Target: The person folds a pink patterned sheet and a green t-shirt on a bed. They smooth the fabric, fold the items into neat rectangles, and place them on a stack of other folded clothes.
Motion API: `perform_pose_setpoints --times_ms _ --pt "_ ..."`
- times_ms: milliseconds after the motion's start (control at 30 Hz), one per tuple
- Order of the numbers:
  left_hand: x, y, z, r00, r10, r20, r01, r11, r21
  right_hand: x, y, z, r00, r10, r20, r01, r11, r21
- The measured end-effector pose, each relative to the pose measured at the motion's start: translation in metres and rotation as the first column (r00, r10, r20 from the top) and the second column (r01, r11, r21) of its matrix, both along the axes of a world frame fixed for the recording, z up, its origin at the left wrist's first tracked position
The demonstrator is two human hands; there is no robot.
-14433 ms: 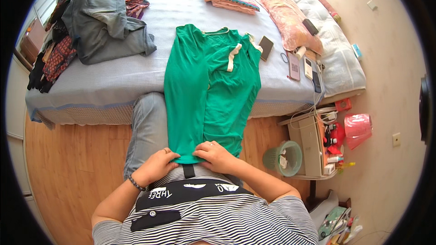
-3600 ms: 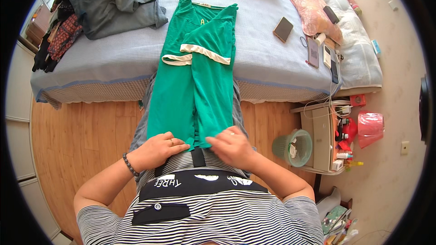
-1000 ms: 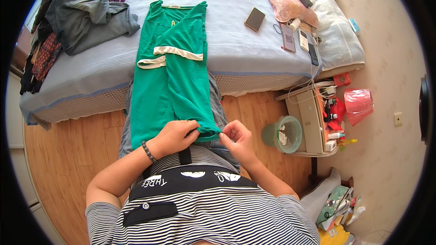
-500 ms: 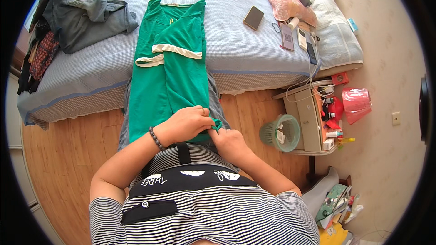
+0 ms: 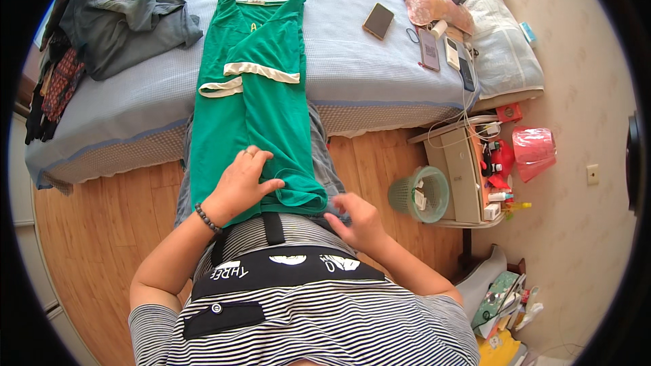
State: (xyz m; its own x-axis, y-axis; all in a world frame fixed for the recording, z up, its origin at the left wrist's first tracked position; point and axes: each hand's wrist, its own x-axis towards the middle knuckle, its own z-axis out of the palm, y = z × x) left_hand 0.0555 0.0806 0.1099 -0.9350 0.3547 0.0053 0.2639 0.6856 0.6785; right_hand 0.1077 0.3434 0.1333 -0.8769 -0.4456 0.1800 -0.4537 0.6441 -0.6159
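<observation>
The green garment (image 5: pixel 252 105) lies lengthwise from the bed (image 5: pixel 352 74) down over our lap, its cream-trimmed sleeves folded across the middle and its lower end rolled into a soft fold just in front of our waist. Our left hand (image 5: pixel 241 183) rests flat on that lower part, fingers (image 5: pixel 261 157) laid close together on the cloth and the thumb reaching to the rolled edge. Our right hand (image 5: pixel 356 217) sits just beside the roll, fingers loosely curled and holding nothing; whether it touches the cloth we cannot tell.

A green wastebasket (image 5: pixel 419 194) stands on the wooden floor (image 5: pixel 88 230) to our right, with what seems to be crumpled paper inside. Next to it a low bedside shelf (image 5: pixel 468 169) is crowded with small bottles and cables.

The garment's upper end stops well short of the bed's far side, with bare blanket on both sides of it. A heap of grey clothes (image 5: pixel 122 17) lies to the left, and a phone (image 5: pixel 378 21) to the right, both apart from the garment.
</observation>
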Motion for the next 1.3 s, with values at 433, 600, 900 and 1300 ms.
perform_pose_setpoints --times_ms 433,600,900,1300 --pt "-0.005 0.017 0.048 0.988 0.108 -0.109 -0.061 0.928 0.368 -0.012 -0.027 -0.036 0.984 -0.175 -0.030 0.169 0.974 -0.151" --pt "-0.003 0.031 0.072 0.993 0.056 -0.107 0.007 0.857 0.515 -0.009 -0.032 -0.030 0.983 -0.124 0.135 0.143 0.979 -0.143" --pt "0.002 0.025 0.060 0.986 0.081 -0.144 -0.004 0.884 0.467 0.010 -0.020 -0.042 0.928 -0.264 0.262 0.341 0.887 -0.311" --pt "0.073 -0.067 0.021 0.983 -0.181 -0.027 0.183 0.974 0.129 -0.020 0.000 0.005 0.917 0.363 0.165 -0.359 0.932 -0.057"
